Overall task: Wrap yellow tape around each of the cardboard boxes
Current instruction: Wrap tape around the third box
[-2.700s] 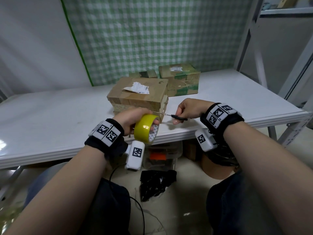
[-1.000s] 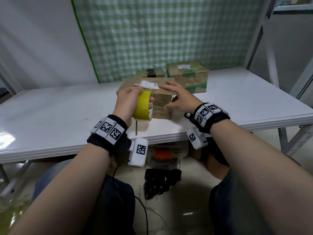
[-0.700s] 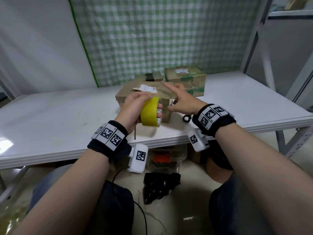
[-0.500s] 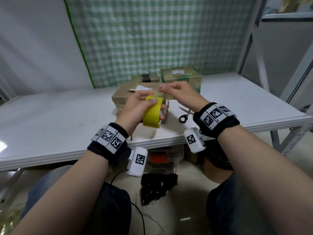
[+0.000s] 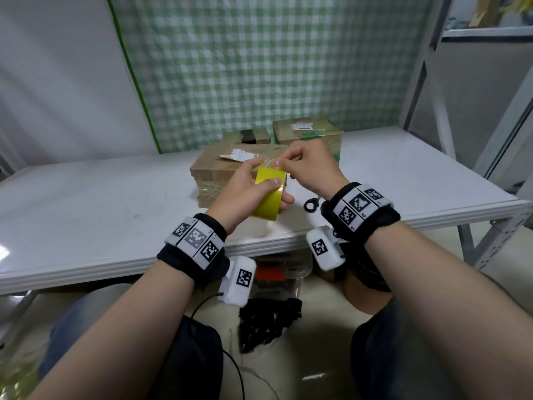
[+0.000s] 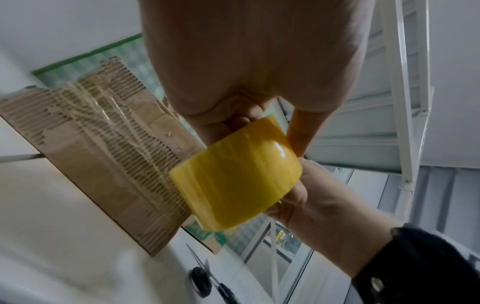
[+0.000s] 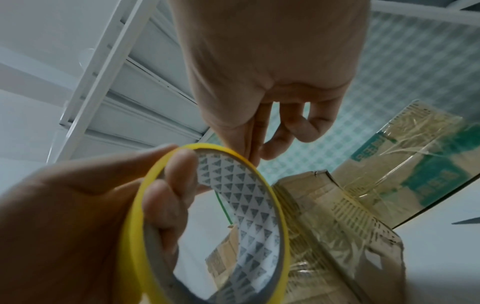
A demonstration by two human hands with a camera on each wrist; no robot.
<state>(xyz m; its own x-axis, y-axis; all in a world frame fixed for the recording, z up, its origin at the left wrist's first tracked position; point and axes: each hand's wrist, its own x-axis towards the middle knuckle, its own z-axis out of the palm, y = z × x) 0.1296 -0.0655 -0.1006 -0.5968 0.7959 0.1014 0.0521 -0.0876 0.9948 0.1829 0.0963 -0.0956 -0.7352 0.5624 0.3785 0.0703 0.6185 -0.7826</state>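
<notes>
My left hand (image 5: pixel 242 192) grips the yellow tape roll (image 5: pixel 269 194), with fingers through its core, above the desk (image 5: pixel 101 203). My right hand (image 5: pixel 310 166) pinches the tape end at the top of the roll. Just behind stands the nearest cardboard box (image 5: pixel 215 173); scissors (image 5: pixel 311 204) lie beside it.

My head camera looks forward and down over both forearms at the white table (image 5: pixel 86 203). Each wrist camera looks up along its palm from very near, and both share the yellow tape roll (image 6: pixel 236 181) and nearest cardboard box (image 7: pixel 337 236).
</notes>
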